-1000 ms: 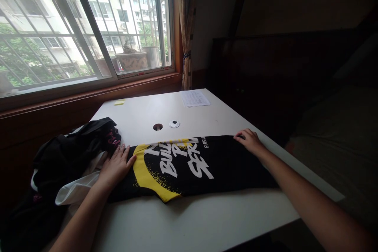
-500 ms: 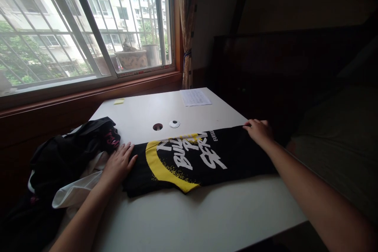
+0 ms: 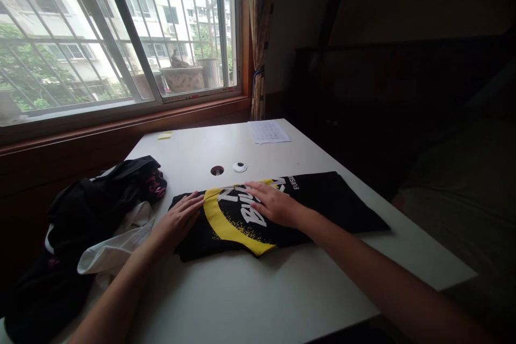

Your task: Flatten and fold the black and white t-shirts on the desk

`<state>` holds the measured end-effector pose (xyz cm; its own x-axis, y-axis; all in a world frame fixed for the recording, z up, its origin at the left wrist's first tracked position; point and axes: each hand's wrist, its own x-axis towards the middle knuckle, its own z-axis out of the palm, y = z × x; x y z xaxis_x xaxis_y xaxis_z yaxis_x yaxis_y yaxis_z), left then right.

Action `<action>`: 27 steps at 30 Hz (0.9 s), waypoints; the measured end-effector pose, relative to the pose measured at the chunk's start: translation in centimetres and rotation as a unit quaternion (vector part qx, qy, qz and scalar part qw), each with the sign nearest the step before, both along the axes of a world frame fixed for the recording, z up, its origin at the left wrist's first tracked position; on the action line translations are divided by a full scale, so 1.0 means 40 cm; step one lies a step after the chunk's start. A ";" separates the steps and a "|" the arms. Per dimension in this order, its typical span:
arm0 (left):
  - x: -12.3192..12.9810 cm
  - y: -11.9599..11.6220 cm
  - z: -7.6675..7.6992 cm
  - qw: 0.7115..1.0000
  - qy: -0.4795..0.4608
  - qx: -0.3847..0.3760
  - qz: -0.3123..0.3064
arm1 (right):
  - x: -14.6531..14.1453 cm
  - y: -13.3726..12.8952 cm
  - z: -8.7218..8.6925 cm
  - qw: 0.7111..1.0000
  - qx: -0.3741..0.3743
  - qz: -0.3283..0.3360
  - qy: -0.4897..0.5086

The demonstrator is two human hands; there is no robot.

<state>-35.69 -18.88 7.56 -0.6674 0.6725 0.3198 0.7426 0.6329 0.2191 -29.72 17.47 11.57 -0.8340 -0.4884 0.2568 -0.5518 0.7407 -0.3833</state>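
A black garment (image 3: pixel 342 204) with a yellow arc and white lettering lies folded in a long strip across the white table (image 3: pixel 258 295). My left hand (image 3: pixel 177 220) rests flat on its left end, fingers stretched out. Over the printed middle part lies my right hand (image 3: pixel 276 205), its fingers spread on the cloth near the far edge and covering some of the letters. Neither hand grips the fabric.
Black and white clothes (image 3: pixel 92 209) are heaped at the table's left edge. Farther back are a round hole (image 3: pixel 217 171), a white round cover (image 3: pixel 239 167), printed sheets (image 3: pixel 269 131) and a yellow note (image 3: pixel 165 135). A barred window stands behind.
My right hand has let go of the garment's right end and moved left onto its middle. My left hand has shifted slightly right on the cloth.
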 end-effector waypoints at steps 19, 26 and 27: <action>-0.048 -0.078 -0.018 0.996 0.004 0.082 0.027 | 0.183 -0.161 -0.035 0.967 0.054 0.240 -0.071; 0.049 -0.064 0.152 0.998 -0.023 0.031 -0.041 | 0.175 -0.154 -0.081 0.972 0.000 0.235 0.019; 0.079 -0.051 0.169 0.998 -0.039 0.004 -0.048 | 0.175 -0.152 -0.084 0.972 -0.015 0.231 0.036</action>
